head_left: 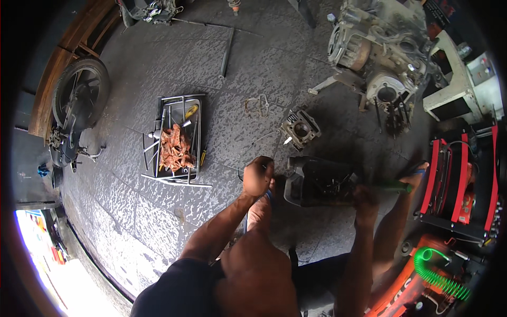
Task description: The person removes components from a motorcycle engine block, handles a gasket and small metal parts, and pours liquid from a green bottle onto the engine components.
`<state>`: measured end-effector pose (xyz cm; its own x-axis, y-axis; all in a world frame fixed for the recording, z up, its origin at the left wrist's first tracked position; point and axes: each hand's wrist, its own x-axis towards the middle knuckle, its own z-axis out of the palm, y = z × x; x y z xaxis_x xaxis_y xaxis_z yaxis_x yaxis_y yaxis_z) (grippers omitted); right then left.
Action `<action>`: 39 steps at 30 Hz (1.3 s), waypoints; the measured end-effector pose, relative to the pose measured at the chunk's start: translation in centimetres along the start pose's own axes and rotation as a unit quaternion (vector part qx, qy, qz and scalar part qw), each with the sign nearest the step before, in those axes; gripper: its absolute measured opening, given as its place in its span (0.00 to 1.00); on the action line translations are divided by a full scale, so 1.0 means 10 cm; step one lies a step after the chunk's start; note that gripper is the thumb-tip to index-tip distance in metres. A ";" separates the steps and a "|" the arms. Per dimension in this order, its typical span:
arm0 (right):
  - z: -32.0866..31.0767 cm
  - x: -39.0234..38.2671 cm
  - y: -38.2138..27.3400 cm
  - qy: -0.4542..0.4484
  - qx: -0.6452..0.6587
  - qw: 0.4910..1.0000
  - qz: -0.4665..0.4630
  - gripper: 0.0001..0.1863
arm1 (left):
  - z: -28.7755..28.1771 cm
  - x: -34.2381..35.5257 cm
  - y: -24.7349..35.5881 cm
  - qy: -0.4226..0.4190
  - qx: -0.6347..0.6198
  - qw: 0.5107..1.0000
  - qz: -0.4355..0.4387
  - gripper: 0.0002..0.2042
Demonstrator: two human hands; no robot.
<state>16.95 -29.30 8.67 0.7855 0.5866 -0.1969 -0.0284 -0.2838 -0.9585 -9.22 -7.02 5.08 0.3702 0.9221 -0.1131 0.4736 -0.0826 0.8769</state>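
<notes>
My left hand [258, 177] is closed like a fist above my left foot; whatever may be inside it is hidden. Between my feet lies a black plastic tray-like part [298, 186] with small metal pieces in its hollow. My right hand [365, 202] is at the right end of this part, dark in shadow, its fingers curled. Beside its fingers a green cylindrical object [395, 187] reaches toward my right foot; whether I grip it is unclear. Just beyond the black part sits an engine cylinder head [300, 130], and past it a thin gasket [257, 106] lies flat.
A metal rack [177, 183] at left holds an orange-stained rag [176, 149] and hand tools. A motorcycle wheel [80, 94] stands far left. A large engine [385, 58] rests at far right, near a red tool trolley [465, 177]. A green coiled hose [441, 280] lies over orange equipment.
</notes>
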 end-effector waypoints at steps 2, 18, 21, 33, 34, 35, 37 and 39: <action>-0.09 0.02 -0.14 0.026 0.013 1.000 0.008 0.16 | -0.03 -0.04 -0.06 0.027 0.002 1.000 0.005 0.12; -0.24 0.03 -0.06 0.079 0.305 0.940 0.131 0.08 | -0.53 -0.09 -0.15 0.108 -0.106 0.988 -0.032 0.12; 0.22 0.02 -0.02 0.070 0.307 0.931 0.185 0.04 | -0.81 -0.05 -0.47 0.136 -0.105 0.985 0.005 0.10; 0.71 0.00 0.49 0.019 0.116 0.983 0.138 0.07 | -0.43 1.28 -0.86 0.058 0.209 0.976 -0.005 0.13; 0.63 0.05 0.47 0.020 0.109 0.985 0.130 0.07 | -0.33 1.46 -0.80 0.037 0.247 0.968 0.003 0.15; 0.56 0.06 0.48 0.020 0.102 0.987 0.123 0.07 | -0.24 1.62 -0.76 0.017 0.285 0.958 0.011 0.17; 0.40 0.11 0.47 0.021 0.083 0.990 0.109 0.07 | -0.07 1.92 -0.72 -0.021 0.336 0.940 0.050 0.25; 0.36 0.12 0.46 0.016 0.062 0.993 0.100 0.07 | -0.05 2.20 -0.76 -0.072 0.417 0.904 0.061 0.33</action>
<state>15.50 -27.19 3.33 0.7754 0.5037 -0.3808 -0.2598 -0.2952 -0.9194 -5.07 14.12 -3.84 0.5330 0.8324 -0.1519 0.8374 -0.4931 0.2358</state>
